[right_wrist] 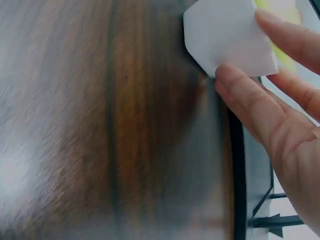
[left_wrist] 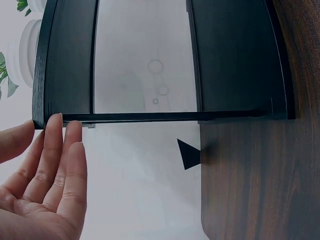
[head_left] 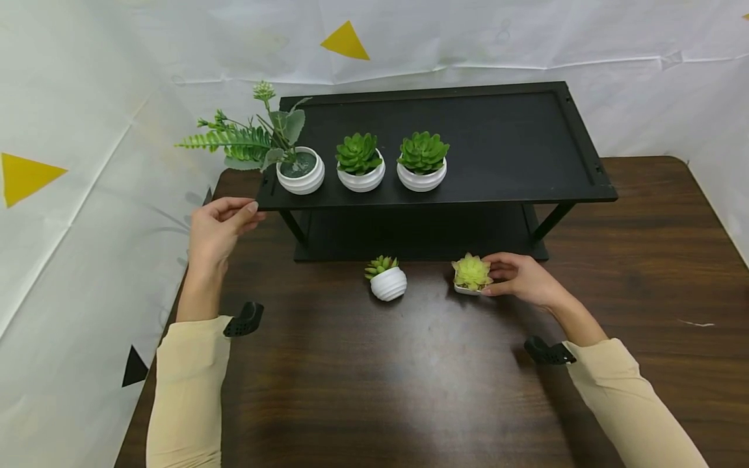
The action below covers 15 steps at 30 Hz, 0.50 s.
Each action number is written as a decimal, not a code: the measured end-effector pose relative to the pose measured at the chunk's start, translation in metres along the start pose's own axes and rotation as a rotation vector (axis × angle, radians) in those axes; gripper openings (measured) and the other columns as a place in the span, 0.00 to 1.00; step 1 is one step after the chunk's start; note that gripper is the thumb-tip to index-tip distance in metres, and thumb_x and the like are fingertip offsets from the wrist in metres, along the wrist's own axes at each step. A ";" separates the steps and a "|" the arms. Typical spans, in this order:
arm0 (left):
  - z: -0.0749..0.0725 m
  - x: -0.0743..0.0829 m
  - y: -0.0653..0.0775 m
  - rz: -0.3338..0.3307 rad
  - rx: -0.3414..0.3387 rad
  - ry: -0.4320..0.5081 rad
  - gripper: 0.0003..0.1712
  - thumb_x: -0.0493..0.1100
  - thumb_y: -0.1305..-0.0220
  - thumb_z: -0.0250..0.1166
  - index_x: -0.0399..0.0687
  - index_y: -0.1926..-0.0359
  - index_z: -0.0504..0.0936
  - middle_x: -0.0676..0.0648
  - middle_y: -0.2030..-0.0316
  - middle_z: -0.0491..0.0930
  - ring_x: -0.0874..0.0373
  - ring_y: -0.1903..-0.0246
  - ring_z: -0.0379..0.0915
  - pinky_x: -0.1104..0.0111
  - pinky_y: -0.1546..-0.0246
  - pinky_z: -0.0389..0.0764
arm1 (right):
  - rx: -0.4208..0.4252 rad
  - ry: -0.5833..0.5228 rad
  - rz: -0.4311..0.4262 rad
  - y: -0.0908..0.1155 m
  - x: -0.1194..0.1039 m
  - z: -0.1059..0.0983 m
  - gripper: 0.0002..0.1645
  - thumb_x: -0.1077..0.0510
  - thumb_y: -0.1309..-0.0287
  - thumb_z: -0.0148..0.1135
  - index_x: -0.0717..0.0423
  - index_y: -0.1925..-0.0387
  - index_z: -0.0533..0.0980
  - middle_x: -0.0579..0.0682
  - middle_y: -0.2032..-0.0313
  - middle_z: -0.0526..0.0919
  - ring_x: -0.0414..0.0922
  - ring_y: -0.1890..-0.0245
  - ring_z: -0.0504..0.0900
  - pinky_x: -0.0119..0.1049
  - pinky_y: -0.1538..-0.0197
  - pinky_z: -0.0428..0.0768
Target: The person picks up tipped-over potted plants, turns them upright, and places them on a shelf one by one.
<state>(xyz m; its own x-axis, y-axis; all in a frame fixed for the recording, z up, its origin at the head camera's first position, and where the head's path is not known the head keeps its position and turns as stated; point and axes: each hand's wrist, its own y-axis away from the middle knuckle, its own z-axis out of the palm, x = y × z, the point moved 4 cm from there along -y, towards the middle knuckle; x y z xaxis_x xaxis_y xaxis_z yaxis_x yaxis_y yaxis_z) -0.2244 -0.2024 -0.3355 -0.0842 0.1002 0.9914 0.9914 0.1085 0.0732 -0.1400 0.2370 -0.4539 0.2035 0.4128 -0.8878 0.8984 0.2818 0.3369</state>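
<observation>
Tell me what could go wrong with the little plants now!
The left grip pinches the black shelf by its corner, so a tug might topple the leafy plant standing close by. The yellow-green plant is held only by the right grip's fingertips, so it could slip. And the tipped white pot on the table is round, so a nudge might roll it.

Tabletop (head_left: 445, 403) is glossy wood grain; shelf (head_left: 503, 140) looks smooth, satin; angular pot (right_wrist: 225, 37) smooth, matt; round pot (head_left: 389, 284) ridged, ceramic-like; pale succulent (head_left: 471, 272) plasticky; sleeve (head_left: 188, 390) matt cloth; backdrop (head_left: 468, 36) creased sheeting.
</observation>
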 end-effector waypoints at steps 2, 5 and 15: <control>0.000 0.000 0.000 0.001 -0.001 0.000 0.11 0.34 0.42 0.63 0.29 0.61 0.77 0.52 0.77 0.82 0.63 0.74 0.80 0.78 0.70 0.79 | 0.002 0.022 -0.009 0.001 0.003 -0.001 0.36 0.62 0.52 0.68 0.70 0.42 0.64 0.65 0.47 0.69 0.57 0.48 0.72 0.30 0.56 0.78; 0.000 0.000 0.000 -0.001 0.000 -0.004 0.11 0.34 0.42 0.63 0.29 0.60 0.77 0.52 0.77 0.82 0.63 0.74 0.80 0.78 0.70 0.79 | 0.009 0.030 -0.029 0.002 0.008 -0.001 0.37 0.61 0.52 0.69 0.68 0.42 0.64 0.64 0.48 0.71 0.56 0.50 0.73 0.30 0.57 0.78; 0.000 -0.001 0.000 -0.006 0.006 -0.020 0.12 0.36 0.43 0.64 0.30 0.60 0.78 0.53 0.78 0.82 0.64 0.75 0.80 0.78 0.70 0.79 | 0.051 0.029 -0.091 0.003 0.011 0.004 0.34 0.64 0.54 0.69 0.70 0.48 0.62 0.62 0.52 0.68 0.50 0.55 0.73 0.28 0.61 0.78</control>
<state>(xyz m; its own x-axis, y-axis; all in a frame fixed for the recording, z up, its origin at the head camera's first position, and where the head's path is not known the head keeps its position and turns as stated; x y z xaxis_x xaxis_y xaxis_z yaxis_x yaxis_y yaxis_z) -0.2243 -0.2027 -0.3361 -0.0925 0.1192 0.9886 0.9902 0.1150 0.0788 -0.1336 0.2384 -0.4642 0.1098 0.4128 -0.9042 0.9313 0.2752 0.2387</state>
